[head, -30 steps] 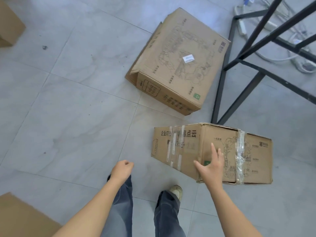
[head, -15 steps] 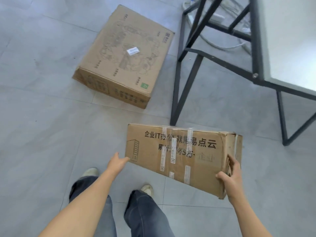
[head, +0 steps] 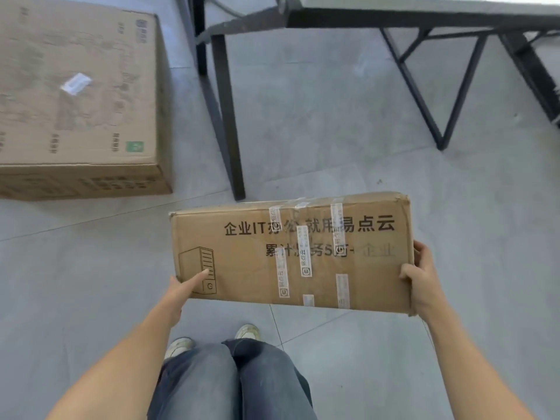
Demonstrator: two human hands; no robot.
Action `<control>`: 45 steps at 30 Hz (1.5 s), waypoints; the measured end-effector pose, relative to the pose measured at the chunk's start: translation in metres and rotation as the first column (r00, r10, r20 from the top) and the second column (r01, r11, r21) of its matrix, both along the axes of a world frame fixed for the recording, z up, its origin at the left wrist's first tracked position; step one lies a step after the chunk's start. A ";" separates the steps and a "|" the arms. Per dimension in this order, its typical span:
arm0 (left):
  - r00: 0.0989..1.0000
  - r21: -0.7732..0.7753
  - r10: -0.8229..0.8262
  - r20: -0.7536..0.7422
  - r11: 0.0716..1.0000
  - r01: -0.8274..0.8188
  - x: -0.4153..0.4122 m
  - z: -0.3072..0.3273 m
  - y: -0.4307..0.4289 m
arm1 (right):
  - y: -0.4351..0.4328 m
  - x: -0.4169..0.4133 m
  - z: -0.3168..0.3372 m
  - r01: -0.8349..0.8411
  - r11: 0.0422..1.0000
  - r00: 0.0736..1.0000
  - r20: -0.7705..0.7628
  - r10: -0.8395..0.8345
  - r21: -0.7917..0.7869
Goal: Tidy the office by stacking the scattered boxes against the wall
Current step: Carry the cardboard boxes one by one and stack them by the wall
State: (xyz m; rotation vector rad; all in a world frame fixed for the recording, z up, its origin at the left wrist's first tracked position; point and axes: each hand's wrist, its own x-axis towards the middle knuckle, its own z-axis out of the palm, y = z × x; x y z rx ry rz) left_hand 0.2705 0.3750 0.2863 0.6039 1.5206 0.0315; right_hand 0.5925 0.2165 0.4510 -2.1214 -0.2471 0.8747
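A long cardboard box (head: 251, 256) with black printed characters and strips of clear tape is lifted off the floor in front of me. My left hand (head: 181, 287) holds its left end, thumb lying on the top face, fingers hidden underneath. My right hand (head: 419, 278) grips the right end, fingers wrapped over the edge. A larger flat cardboard box (head: 78, 95) with a white label and a green mark lies on the floor at the upper left.
Black metal table legs (head: 225, 116) stand just behind the held box, with the table's frame and top (head: 424, 13) running along the upper right. Grey floor tiles (head: 75, 283) spread to the left. My legs and shoes (head: 242, 331) are below the box.
My left hand reached the box's left end and took hold. Both hands lifted the box and levelled it. The view moved closer to the table and the big box.
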 end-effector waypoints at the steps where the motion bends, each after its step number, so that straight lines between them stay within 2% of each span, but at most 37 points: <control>1: 1.000 0.013 -0.008 -0.006 1.000 0.008 0.003 -0.002 0.002 | -0.004 0.001 -0.001 0.015 1.000 1.000 -0.009 -0.015 -0.002; 8: 0.995 0.047 -0.077 -0.062 0.996 0.080 0.007 0.001 0.016 | -0.031 0.006 -0.001 0.162 0.987 0.980 -0.116 -0.162 -0.011; 11: 0.991 0.117 -0.056 -0.118 0.991 0.070 0.003 0.013 0.015 | -0.036 0.009 0.004 0.130 0.987 0.983 -0.116 -0.141 -0.095; 16: 0.974 0.170 -0.066 -0.215 0.980 0.104 -0.012 0.079 0.010 | -0.052 -0.011 0.036 0.106 0.976 0.976 -0.169 -0.139 -0.190; 21: 0.920 0.229 -0.227 -0.318 0.924 0.307 -0.038 0.151 0.006 | -0.085 -0.039 0.093 0.157 0.963 0.967 -0.162 -0.195 -0.218; 23: 0.889 0.268 -0.282 -0.361 0.881 0.389 -0.036 0.200 0.008 | -0.099 -0.049 0.120 0.215 0.951 0.954 -0.160 -0.253 -0.221; 28: 0.791 0.425 -0.389 -0.472 0.686 0.591 -0.019 0.302 0.023 | -0.132 -0.081 0.189 0.357 0.919 0.919 -0.116 -0.378 -0.166; 32: 0.759 0.525 -0.397 -0.515 0.554 0.646 0.002 0.374 0.027 | -0.160 -0.117 0.233 0.465 0.883 0.879 -0.088 -0.469 -0.071; 36: 0.747 0.629 -0.431 -0.507 0.408 0.662 0.020 0.432 0.019 | -0.192 -0.144 0.275 0.584 0.811 0.812 -0.025 -0.584 0.024; 39: 0.736 0.698 -0.487 -0.470 0.307 0.648 0.041 0.480 0.004 | -0.223 -0.156 0.311 0.657 0.745 0.752 -0.032 -0.658 0.117; 41: 0.727 0.729 -0.568 -0.386 0.296 0.618 0.058 0.513 -0.007 | -0.248 -0.162 0.336 0.674 0.716 0.732 -0.038 -0.680 0.182; 45: 0.673 0.821 -0.735 -0.083 0.332 0.464 0.097 0.577 -0.045 | -0.314 -0.167 0.391 0.681 0.637 0.699 -0.060 -0.713 0.361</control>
